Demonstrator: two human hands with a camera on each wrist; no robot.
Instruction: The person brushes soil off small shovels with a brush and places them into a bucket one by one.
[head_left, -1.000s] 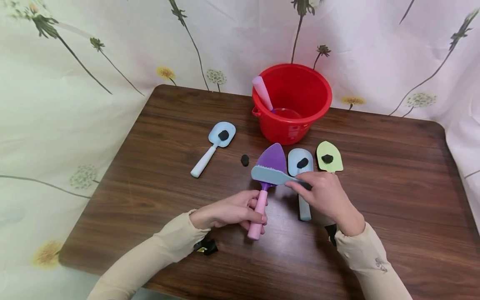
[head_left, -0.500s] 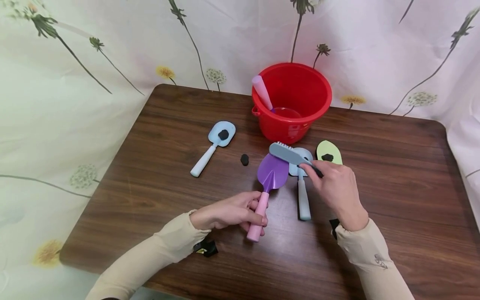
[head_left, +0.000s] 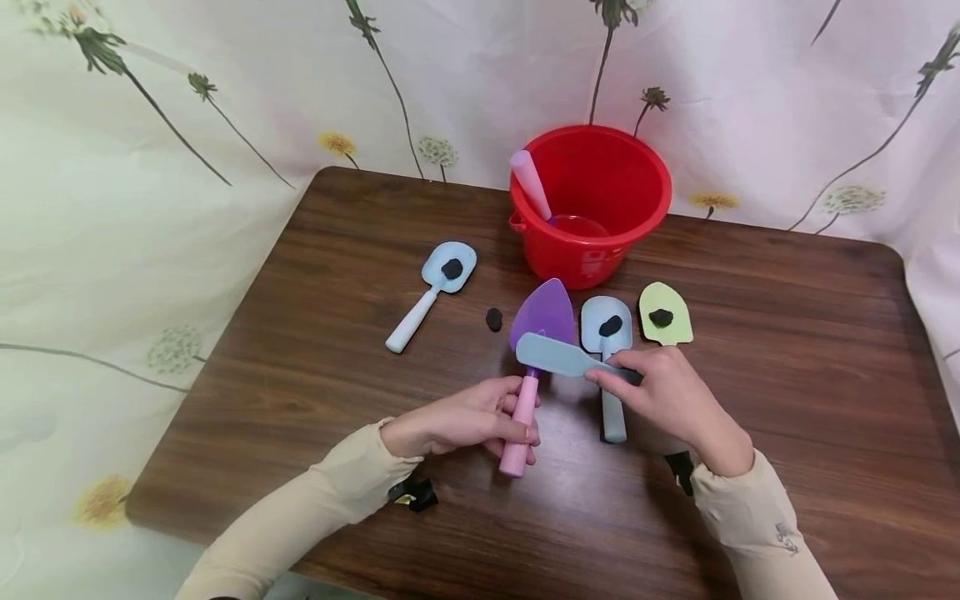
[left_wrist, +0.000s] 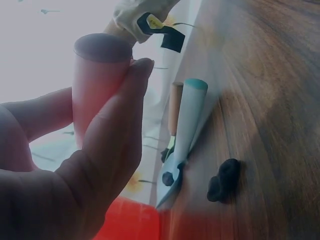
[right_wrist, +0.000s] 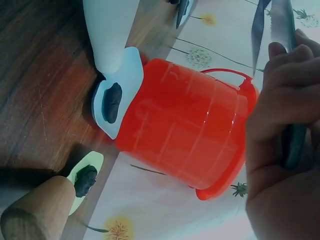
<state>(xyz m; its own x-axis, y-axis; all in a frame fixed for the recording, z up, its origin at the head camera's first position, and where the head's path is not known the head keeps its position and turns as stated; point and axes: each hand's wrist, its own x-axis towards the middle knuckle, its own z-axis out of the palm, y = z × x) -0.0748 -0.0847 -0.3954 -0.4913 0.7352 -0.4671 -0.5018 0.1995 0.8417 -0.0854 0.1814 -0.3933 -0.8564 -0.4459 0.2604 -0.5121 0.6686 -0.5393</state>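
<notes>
My left hand (head_left: 468,417) grips the pink handle (head_left: 519,429) of a trowel, its purple blade (head_left: 546,310) pointing away from me. My right hand (head_left: 671,400) pinches a grey-blue brush (head_left: 551,354) by its dark handle. In the head view the brush lies across the base of the purple blade, its bristles hidden beneath. Only the end of the pink handle (left_wrist: 97,85) shows in the left wrist view. The brush (right_wrist: 283,22) is partly cut off at the top of the right wrist view.
Behind stands a red bucket (head_left: 570,258) with another pink-handled tool (head_left: 531,183) in it. Two light blue shovels (head_left: 412,321) (head_left: 612,412) and a green shovel (head_left: 663,300) lie around, each bearing a black lump. Another black lump (head_left: 493,319) sits on the wooden table (head_left: 300,333).
The brush moved up to the purple blade's tip, then back down to its base. The trowel's blade tilted slightly in between. My left hand keeps its grip on the handle.
</notes>
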